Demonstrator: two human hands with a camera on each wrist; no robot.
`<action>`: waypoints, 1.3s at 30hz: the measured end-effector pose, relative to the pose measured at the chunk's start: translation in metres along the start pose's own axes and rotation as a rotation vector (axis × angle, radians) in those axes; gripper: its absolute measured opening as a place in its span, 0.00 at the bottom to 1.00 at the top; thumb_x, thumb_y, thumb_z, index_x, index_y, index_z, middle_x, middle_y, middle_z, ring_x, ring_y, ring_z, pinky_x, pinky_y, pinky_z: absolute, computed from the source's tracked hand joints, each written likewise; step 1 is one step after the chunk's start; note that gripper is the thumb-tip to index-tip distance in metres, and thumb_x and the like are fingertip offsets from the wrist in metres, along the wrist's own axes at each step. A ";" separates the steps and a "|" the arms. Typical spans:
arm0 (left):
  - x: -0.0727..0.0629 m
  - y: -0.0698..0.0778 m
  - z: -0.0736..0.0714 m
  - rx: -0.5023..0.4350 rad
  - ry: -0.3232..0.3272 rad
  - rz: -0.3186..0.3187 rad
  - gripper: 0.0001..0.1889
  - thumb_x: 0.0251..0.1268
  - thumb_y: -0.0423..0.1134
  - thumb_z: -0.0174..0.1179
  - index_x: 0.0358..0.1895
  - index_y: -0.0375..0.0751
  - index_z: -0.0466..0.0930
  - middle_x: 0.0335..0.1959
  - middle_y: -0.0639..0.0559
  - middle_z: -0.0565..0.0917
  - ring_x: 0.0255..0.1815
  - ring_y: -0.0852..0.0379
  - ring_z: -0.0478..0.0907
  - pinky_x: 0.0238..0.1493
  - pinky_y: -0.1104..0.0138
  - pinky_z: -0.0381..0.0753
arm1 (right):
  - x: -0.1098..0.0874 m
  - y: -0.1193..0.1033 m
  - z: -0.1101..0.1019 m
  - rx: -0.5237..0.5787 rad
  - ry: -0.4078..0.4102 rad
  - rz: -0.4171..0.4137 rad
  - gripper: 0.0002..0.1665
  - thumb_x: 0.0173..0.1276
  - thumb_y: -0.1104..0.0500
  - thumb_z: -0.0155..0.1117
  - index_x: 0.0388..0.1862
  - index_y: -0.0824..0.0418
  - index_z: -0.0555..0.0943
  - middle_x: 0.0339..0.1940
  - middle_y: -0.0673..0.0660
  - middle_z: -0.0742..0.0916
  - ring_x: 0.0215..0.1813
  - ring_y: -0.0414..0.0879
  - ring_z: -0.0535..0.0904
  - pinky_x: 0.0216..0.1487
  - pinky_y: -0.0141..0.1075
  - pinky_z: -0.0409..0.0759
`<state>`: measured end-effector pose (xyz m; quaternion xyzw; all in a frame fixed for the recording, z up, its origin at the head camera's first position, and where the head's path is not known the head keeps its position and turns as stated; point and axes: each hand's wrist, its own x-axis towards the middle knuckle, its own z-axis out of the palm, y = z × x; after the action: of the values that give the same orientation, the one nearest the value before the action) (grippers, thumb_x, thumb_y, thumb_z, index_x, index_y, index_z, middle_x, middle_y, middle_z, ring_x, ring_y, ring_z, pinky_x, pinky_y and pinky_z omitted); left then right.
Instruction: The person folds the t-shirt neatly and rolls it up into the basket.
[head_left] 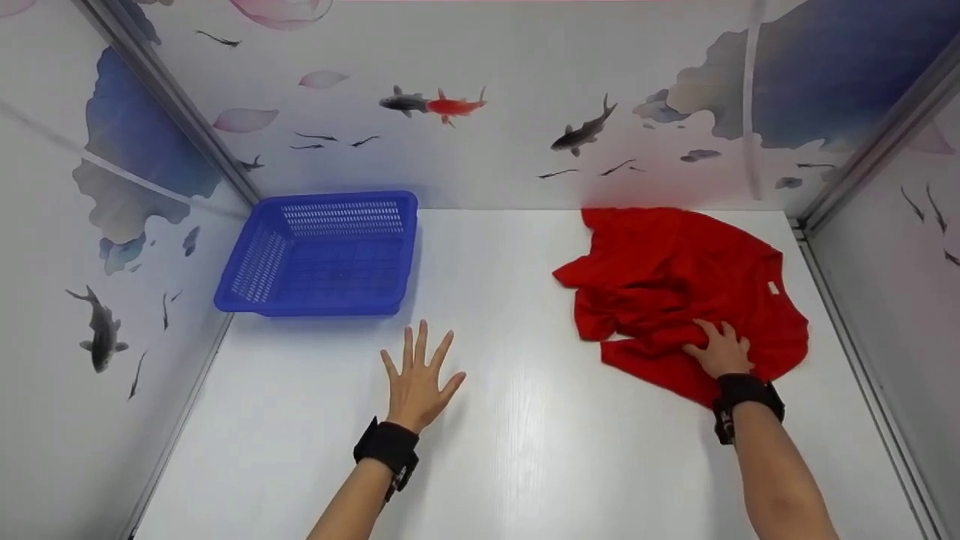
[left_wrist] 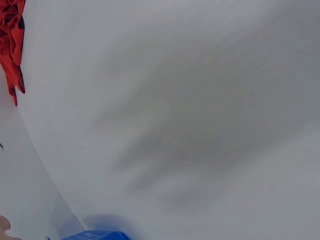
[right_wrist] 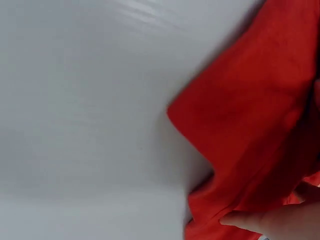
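Note:
A rumpled red shirt (head_left: 675, 262) with a small white neck label lies on the right of the white table. My right hand (head_left: 720, 351) rests on its near side, fingers spread over the cloth. In the right wrist view, the thumb of that hand (right_wrist: 280, 220) lies along the red fabric beside a loose corner. My left hand (head_left: 416, 386) hovers over the table with its fingers fanned out, holding nothing. Just beyond its fingertips stands a blue plastic basket (head_left: 405, 281). The left wrist view catches the hand's shadow on the tabletop.
White panels printed with fish and petals enclose the table (head_left: 510, 435) at the back and both sides. Metal frame strips (head_left: 862, 187) run along the corners. A black band (head_left: 386, 446) with a device sits on each wrist.

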<state>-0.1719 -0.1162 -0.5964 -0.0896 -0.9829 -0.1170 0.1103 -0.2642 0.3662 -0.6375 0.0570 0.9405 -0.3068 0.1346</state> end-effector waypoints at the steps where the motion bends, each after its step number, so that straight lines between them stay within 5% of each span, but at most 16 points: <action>1: -0.001 -0.001 0.000 -0.005 0.004 0.001 0.34 0.66 0.58 0.56 0.72 0.49 0.65 0.75 0.35 0.56 0.75 0.33 0.51 0.61 0.26 0.47 | -0.002 0.000 0.002 -0.010 0.030 -0.009 0.31 0.72 0.57 0.55 0.70 0.65 0.60 0.69 0.80 0.54 0.67 0.82 0.46 0.56 0.80 0.51; 8: -0.005 -0.012 0.004 -0.056 0.003 -0.026 0.33 0.67 0.56 0.56 0.72 0.47 0.66 0.75 0.34 0.56 0.74 0.32 0.50 0.61 0.26 0.46 | -0.021 -0.004 0.031 -0.063 0.262 -0.234 0.21 0.66 0.73 0.54 0.59 0.73 0.71 0.60 0.83 0.67 0.61 0.82 0.59 0.61 0.67 0.60; 16: 0.000 -0.018 0.006 -0.069 -0.005 -0.047 0.33 0.67 0.56 0.56 0.71 0.46 0.66 0.74 0.33 0.57 0.74 0.31 0.50 0.61 0.26 0.46 | -0.039 -0.041 0.078 -0.056 0.334 -0.409 0.23 0.60 0.78 0.57 0.55 0.71 0.77 0.58 0.81 0.73 0.60 0.79 0.64 0.61 0.64 0.65; 30: -0.009 -0.017 0.019 -0.091 -0.041 -0.058 0.33 0.67 0.56 0.55 0.72 0.46 0.67 0.74 0.33 0.57 0.75 0.31 0.50 0.61 0.26 0.46 | -0.076 -0.123 0.162 -0.065 0.308 -0.545 0.26 0.53 0.79 0.64 0.52 0.64 0.80 0.57 0.73 0.76 0.60 0.74 0.68 0.56 0.64 0.70; 39: -0.009 -0.020 0.027 -0.102 -0.058 -0.055 0.32 0.67 0.54 0.55 0.70 0.43 0.68 0.73 0.32 0.60 0.73 0.30 0.53 0.61 0.27 0.49 | -0.098 -0.153 0.194 -0.094 0.190 -0.674 0.27 0.54 0.75 0.69 0.54 0.62 0.79 0.59 0.70 0.76 0.61 0.71 0.69 0.56 0.62 0.72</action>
<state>-0.1722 -0.1305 -0.6284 -0.0713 -0.9806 -0.1673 0.0738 -0.1566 0.1261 -0.6736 -0.2348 0.9278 -0.2836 -0.0599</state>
